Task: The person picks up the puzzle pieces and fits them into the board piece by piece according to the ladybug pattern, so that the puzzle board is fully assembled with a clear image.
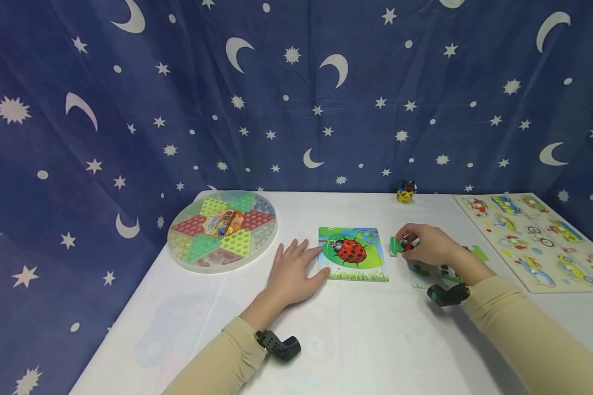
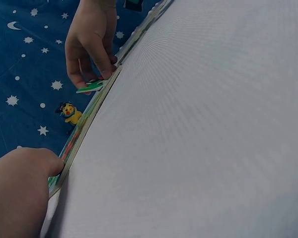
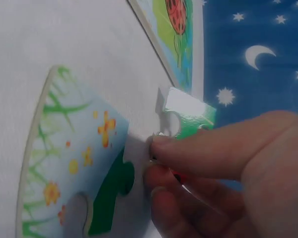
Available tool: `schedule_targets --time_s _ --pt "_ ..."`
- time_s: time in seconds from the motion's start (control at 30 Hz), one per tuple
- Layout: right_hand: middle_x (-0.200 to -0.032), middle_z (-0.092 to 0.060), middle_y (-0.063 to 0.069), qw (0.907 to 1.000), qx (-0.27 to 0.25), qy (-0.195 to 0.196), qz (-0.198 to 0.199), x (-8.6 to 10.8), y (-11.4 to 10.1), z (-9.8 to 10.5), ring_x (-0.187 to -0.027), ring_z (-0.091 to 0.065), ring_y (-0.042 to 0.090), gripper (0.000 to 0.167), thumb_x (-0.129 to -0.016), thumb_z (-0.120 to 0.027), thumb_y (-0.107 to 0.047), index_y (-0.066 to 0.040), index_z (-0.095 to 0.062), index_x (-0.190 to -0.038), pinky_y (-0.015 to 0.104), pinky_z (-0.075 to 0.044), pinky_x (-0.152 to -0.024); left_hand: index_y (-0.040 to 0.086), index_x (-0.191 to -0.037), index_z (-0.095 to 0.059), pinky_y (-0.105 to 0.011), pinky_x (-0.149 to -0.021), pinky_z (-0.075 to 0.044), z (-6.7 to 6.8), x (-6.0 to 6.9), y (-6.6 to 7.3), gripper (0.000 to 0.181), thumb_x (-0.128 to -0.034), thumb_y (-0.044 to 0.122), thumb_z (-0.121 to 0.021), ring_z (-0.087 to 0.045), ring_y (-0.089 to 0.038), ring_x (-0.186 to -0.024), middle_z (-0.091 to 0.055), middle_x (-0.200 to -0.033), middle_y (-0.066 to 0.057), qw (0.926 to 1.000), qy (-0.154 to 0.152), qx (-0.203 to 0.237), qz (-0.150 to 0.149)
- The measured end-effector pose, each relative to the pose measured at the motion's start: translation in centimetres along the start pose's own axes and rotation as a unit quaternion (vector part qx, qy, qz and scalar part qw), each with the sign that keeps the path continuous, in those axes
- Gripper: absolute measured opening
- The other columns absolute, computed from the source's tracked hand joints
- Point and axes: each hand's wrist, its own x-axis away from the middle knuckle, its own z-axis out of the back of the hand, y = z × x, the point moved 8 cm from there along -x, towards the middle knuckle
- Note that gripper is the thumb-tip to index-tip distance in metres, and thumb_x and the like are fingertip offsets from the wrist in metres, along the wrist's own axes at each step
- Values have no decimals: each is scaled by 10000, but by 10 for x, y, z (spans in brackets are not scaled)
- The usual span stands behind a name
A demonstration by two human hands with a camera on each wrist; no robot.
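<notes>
A square ladybug puzzle (image 1: 353,255) lies face up on the white table in the head view. My left hand (image 1: 295,276) rests flat at its left side, fingers spread, with the index finger and thumb at the edge. To the right of the board, my right hand (image 1: 431,244) pinches a green jigsaw piece (image 3: 191,111) between thumb and fingers. That piece is tilted, and the fingers hide part of it. Below the right hand lie loose jigsaw pieces (image 1: 420,277), partly covered by the wrist. One loose piece with grass and flowers (image 3: 74,148) fills the right wrist view's left side.
A round Chinese checkers board (image 1: 212,267) stands at the left. On the right lies a wooden vehicle puzzle board (image 1: 516,258). A small yellow figurine (image 1: 406,192) stands at the back edge, before a dark blue curtain (image 1: 277,142) with moons and stars.
</notes>
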Motion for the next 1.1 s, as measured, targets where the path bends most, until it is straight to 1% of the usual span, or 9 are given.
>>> schedule_targets --time_s 0.07,0.2,0.33,0.53,0.7,0.83,1.1 --pt "-1043 -685 112 10000 -57 71 18 -1 -2 0 -917 -613 274 343 -864 -807 -143 -66 -633 -1149 452 -512 -791 215 -1472 -578 -594 -1222 -99 0 0 1 602 -970 548 -562 -304 -375 -1497 -450 -1570 -137 10000 -13 4 6" --pt "-999 -691 78 9997 -177 129 78 -1 -6 -1 -879 -623 241 309 -893 -805 -224 -78 -639 -1108 381 -513 -721 214 -1470 -581 -594 -1222 -100 1 0 1 600 -970 544 -564 -305 -375 -1496 -451 -1569 -139 10000 -21 3 23" --pt "-976 -683 57 9994 -320 87 76 -1 -10 -3 -834 -607 208 285 -914 -788 -243 -83 -641 -1098 338 -502 -672 220 -1470 -580 -593 -1223 -94 1 0 1 595 -969 541 -565 -303 -375 -1497 -446 -1572 -139 10000 -37 10 37" --pt "-943 -660 42 9995 -302 59 116 -2 -16 -7 -780 -582 192 274 -923 -777 -262 -85 -648 -1087 336 -485 -664 225 -1474 -577 -590 -1224 -89 0 0 0 598 -969 544 -562 -299 -372 -1499 -444 -1574 -139 10000 -43 14 51" --pt "-975 -658 56 9995 -288 5 129 -4 -20 -12 -767 -587 185 263 -935 -764 -256 -92 -661 -1114 333 -494 -654 229 -1477 -575 -590 -1224 -84 -1 0 0 601 -968 548 -561 -294 -367 -1502 -442 -1576 -133 9999 -66 3 77" --pt "-980 -648 57 9994 -251 -44 222 -8 -24 -16 -759 -579 186 261 -938 -760 -244 -106 -675 -1142 332 -492 -630 232 -1476 -576 -588 -1225 -87 0 0 0 600 -968 552 -558 -294 -363 -1503 -442 -1577 -127 10000 -63 -17 75" --pt "-988 -678 30 9988 -103 42 483 -10 -29 -17 -813 -588 188 309 -930 -775 -232 -118 -710 -1209 334 -483 -647 222 -1469 -582 -603 -1218 -111 1 0 1 598 -966 545 -561 -312 -381 -1492 -454 -1566 -140 10000 -6 -12 9"
